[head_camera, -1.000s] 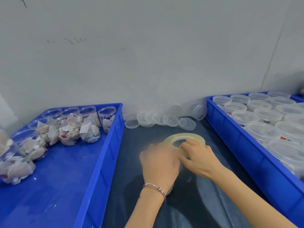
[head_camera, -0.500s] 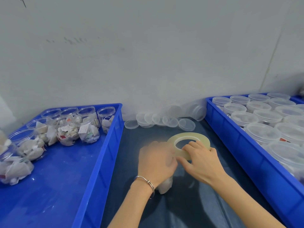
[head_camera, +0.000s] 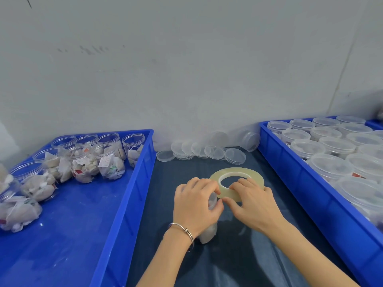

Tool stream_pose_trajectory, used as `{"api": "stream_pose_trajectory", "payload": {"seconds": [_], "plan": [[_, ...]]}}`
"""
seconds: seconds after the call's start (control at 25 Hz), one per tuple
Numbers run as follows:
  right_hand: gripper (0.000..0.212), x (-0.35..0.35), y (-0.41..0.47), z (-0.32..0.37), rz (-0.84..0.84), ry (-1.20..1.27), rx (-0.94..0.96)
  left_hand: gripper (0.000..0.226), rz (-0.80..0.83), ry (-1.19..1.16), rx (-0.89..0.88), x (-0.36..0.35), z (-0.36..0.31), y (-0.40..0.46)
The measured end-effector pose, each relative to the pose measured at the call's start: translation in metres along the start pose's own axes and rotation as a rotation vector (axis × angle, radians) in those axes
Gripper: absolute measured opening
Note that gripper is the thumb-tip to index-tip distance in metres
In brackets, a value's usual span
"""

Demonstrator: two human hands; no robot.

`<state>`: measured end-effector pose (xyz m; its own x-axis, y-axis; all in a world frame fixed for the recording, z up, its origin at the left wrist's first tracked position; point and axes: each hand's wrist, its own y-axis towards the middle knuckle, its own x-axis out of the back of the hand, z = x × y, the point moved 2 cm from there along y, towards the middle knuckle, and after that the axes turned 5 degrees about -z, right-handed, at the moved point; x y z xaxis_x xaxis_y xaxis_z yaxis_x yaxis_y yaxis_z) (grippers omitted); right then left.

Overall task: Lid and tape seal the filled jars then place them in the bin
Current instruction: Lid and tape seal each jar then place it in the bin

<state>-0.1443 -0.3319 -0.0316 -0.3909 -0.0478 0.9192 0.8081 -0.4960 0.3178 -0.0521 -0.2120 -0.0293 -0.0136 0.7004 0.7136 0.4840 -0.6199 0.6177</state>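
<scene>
Fingers (head_camera: 209,186) of the left hand (head_camera: 194,206) are curled over the top of a clear jar (head_camera: 209,233), gripping it from above; the thumb sits on the jar's right side near the lid. The jar stands on the dark surface (head_camera: 238,262) between the two bins, mostly hidden by the hand. Pale contents show through its lower part.

Right hand (head_camera: 251,206) pinches the near rim of the tape roll (head_camera: 237,184), fingers over the top face, thumb underneath toward the jar. The roll is tilted, far edge higher, and its near edge is just beside the jar top. Can't tell whether a strip of tape already runs onto the jar; the tape is clear and the hands cover that spot.

Silver bangle (head_camera: 183,233) on the left wrist.

Left blue bin (head_camera: 124,204) holds open jars (head_camera: 107,156) filled with sachets, grouped at its far and left side. Right blue bin (head_camera: 310,191) is packed with lidded jars (head_camera: 329,166) in rows. Loose clear lids (head_camera: 213,152) lie overlapped in a row at the back of the surface against the grey wall (head_camera: 186,69), a couple leaning on it near the right bin.
</scene>
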Motion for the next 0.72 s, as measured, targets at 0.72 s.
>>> {"api": "stream_pose_trajectory", "payload": {"seconds": [0.72], "plan": [[0.024, 0.042, -0.060, 0.053, -0.474, -0.032, -0.049, 0.006, 0.142, 0.133, 0.255, -0.006, 0.043, 0.057]]}}
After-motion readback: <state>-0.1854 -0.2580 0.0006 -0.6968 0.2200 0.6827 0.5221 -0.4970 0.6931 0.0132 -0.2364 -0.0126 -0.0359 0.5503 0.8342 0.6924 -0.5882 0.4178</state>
